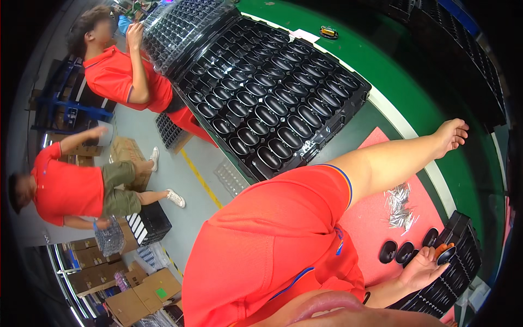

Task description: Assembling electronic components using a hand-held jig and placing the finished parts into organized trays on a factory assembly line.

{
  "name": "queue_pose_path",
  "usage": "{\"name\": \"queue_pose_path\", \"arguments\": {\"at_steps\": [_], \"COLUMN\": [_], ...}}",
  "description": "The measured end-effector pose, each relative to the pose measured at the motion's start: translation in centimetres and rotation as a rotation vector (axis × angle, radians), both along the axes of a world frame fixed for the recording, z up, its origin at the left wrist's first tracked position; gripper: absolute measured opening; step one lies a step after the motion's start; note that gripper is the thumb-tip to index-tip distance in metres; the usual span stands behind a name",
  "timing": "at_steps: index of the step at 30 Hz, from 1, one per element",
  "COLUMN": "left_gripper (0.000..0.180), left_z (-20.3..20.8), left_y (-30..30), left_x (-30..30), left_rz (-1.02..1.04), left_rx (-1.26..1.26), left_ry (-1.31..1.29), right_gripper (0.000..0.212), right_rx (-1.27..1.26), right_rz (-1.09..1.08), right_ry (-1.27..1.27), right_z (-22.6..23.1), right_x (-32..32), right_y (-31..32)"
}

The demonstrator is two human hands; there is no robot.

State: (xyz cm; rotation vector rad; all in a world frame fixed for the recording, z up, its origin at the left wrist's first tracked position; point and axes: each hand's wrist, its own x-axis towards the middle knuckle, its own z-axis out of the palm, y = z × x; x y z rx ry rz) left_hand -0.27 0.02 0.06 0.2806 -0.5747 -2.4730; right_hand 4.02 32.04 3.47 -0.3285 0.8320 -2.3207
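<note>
My left arm reaches out over the green bench [403, 98]. The fingers of my left hand [451, 137] are curled in, and whatever they may hold is hidden. Lower right, my right hand [422, 271] grips a small black oval shell [447, 255] by its edge; something orange shows at the fingertips. Close to that hand, several similar black cups [388, 252] lie on a pink mat [370, 229]. Between the two hands, a loose heap of thin silvery metal pieces [400, 207] rests on the mat.
A large black tray [359, 101] full of oval shells lies on the bench. Beyond it a co-worker [128, 82] lifts a clear tray [188, 32]. Another person [71, 185] stands among cartons [144, 294]. A black slotted tray [460, 240] sits beside my right hand.
</note>
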Motion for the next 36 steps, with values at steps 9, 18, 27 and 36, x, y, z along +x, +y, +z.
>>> {"name": "queue_pose_path", "arguments": {"at_steps": [9,18,27,36], "left_gripper": [0.025,0.025,0.020,0.045], "left_z": [-0.1,0.1,0.5,4.3], "left_y": [0.1,0.1,-0.5,-15.8], "left_x": [-0.1,-0.2,0.6,10.3], "left_rz": [-0.010,-0.015,0.075,0.189], "left_rx": [0.004,0.004,-0.286,-1.977], "left_ry": [-0.010,-0.002,-0.169,-1.395], "right_gripper": [0.050,0.047,0.049,0.048], "right_rx": [-0.001,-0.052,-0.053,-0.050], "right_rz": [-0.001,0.033,-0.020,-0.137], "right_ry": [-0.007,-0.015,0.016,-0.027], "right_z": [-0.2,0.1,0.1,0.6], "right_x": [0.1,0.1,0.2,0.7], "right_y": [0.0,0.0,0.2,0.5]}}
